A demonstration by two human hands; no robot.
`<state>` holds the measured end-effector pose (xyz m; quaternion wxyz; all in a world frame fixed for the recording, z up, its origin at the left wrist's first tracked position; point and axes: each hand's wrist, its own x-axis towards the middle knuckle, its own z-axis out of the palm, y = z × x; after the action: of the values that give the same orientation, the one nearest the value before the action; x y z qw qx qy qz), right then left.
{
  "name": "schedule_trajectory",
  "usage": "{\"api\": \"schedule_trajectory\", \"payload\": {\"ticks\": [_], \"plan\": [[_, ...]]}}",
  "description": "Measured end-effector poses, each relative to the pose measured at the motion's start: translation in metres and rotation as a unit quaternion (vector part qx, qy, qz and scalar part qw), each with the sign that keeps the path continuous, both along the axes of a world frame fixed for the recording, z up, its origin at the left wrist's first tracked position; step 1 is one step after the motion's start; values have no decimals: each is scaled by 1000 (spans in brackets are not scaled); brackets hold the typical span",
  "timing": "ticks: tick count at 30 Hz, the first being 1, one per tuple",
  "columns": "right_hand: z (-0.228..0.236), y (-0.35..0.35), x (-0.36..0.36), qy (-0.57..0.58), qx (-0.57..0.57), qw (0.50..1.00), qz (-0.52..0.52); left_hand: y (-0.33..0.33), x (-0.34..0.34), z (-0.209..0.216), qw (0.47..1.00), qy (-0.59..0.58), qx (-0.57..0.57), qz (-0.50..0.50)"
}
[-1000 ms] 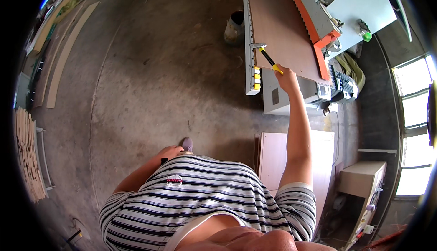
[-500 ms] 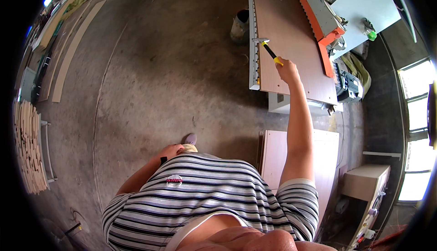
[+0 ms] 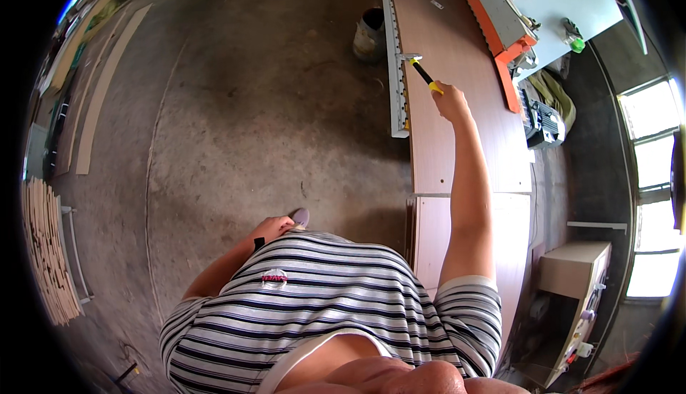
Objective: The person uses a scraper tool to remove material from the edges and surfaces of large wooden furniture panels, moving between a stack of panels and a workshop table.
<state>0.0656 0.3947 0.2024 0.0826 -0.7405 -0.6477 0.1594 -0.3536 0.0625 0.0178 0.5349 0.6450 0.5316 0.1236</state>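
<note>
My right hand reaches far forward, closed round the black and yellow handle of a hammer. Its silver head lies at the left edge of a long wood-toned board, beside a pale metal rail. This board extends away from me, and its near end meets the end of a pale panel stack close to my body. Low at my waist is my left hand, a dark band on its wrist. Its fingers are too small and partly hidden to read.
An orange toothed guard runs along the board's right side, under a light-blue machine cabinet. A motor sits to its right. Beyond the rail stands a bucket. Stacked wood strips are at the left.
The long board has come toward me, its near end now meeting the panel stack. My right hand and the hammer shift only slightly in view. My left hand has risen a little.
</note>
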Motion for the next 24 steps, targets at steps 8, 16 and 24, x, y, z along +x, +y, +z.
{"api": "schedule_trajectory", "payload": {"ticks": [8,16,24], "plan": [[-6,-12,-1,-11,18,1000,-3,98,99,-17,949,-243,-200,24],[-3,-51,-7,-34,42,998,-11,179,279,32,858,-406,-313,37],[14,-85,-8,-29,15,999,-22,145,311,6,922,-365,-125,38]]}}
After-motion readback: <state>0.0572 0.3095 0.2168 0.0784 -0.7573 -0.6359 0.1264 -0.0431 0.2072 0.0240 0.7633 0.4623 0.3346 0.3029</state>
